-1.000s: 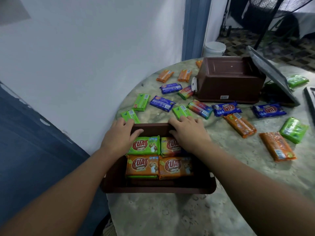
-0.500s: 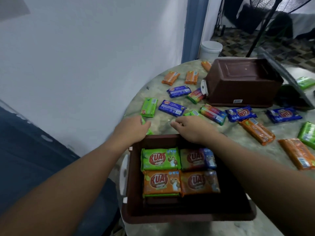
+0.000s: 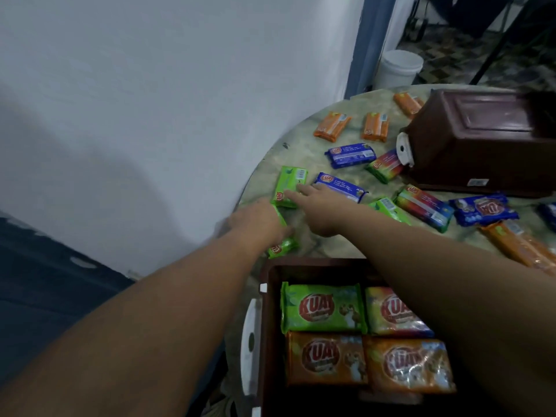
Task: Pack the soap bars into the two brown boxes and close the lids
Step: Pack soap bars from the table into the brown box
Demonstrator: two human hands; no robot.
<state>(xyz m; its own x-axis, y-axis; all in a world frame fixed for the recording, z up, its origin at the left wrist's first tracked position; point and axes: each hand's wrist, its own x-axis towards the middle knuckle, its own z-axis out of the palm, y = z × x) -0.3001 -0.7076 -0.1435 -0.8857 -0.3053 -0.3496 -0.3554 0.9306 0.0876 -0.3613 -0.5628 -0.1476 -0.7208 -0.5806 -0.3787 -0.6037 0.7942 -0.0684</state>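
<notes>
At the near edge, an open brown plastic box (image 3: 267,341) is seen on the round marbled stone desk (image 3: 304,152), with four wrapped soap bars already laid flat inside: a green one (image 3: 322,307) and a partly hidden one beside it at the back, two orange ones (image 3: 326,358) in front. Both bare arms are stretched over the box towards loose bars beyond it. The left hand (image 3: 258,219) is laid over a small green wrapped bar (image 3: 281,246) near the desk's edge; whether its fingers are closed on it cannot be told through the blur. The right hand (image 3: 319,206) is extended with fingers (image 3: 290,194) spread and straight, their tips touching a second green wrapped bar (image 3: 288,186), nothing clamped yet. Farther out, blue (image 3: 350,155), orange (image 3: 332,126) and multicoloured (image 3: 424,206) bars are scattered across the desk, and the second brown box (image 3: 481,139) is seen at the far right, its lid apparently open though mostly cut off by the frame. The step is judged best done by gripping each bar by its long sides, one per hand, keeping the left bar clear of the desk's edge, and laying both flat as a second layer.
</notes>
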